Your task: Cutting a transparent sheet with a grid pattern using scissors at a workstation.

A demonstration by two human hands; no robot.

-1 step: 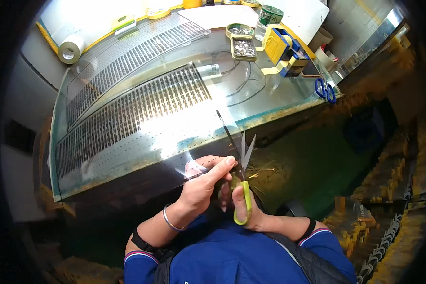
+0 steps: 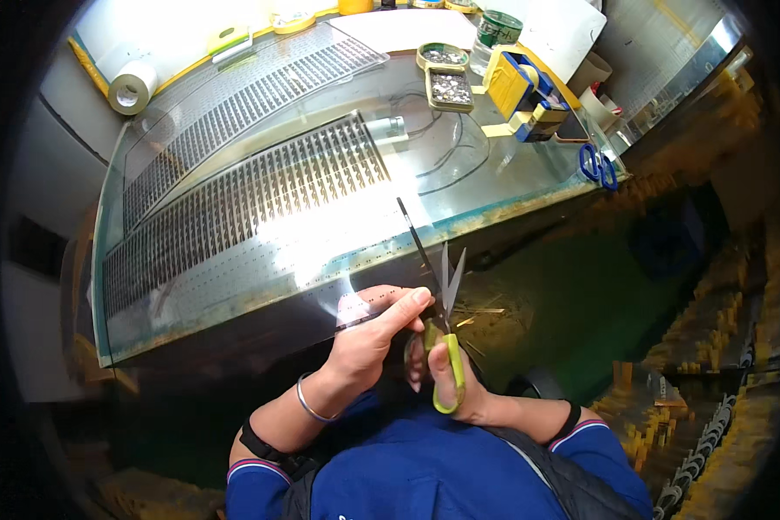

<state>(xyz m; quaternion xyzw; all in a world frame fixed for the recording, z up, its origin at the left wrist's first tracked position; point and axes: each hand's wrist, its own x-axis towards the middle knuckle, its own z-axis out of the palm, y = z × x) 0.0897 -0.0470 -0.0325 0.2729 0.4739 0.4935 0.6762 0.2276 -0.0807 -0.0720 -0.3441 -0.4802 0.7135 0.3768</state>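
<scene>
My left hand (image 2: 361, 348) is closed, thumb against fingers, on the near edge of a clear plastic sheet (image 2: 355, 262) printed with rows of small dark marks. The sheet reaches over the table's front edge and glares strongly. In my right hand (image 2: 459, 388) is a pair of scissors (image 2: 450, 347) with yellow-green handles, blades parted and pointing up and away. A thin dark stick (image 2: 419, 244), like a pen or brush, slants past my left thumb tip toward the scissors' pivot. Which hand holds the stick I cannot tell.
On the glass-topped table (image 2: 455, 227) lie sheets of small dark pieces (image 2: 260, 186). Farther back are a tape roll (image 2: 132, 89), tins of small shiny bits (image 2: 450, 89), a tape dispenser (image 2: 516, 87) and a jar (image 2: 496, 35). Blue-handled scissors (image 2: 597, 166) rest at the right edge.
</scene>
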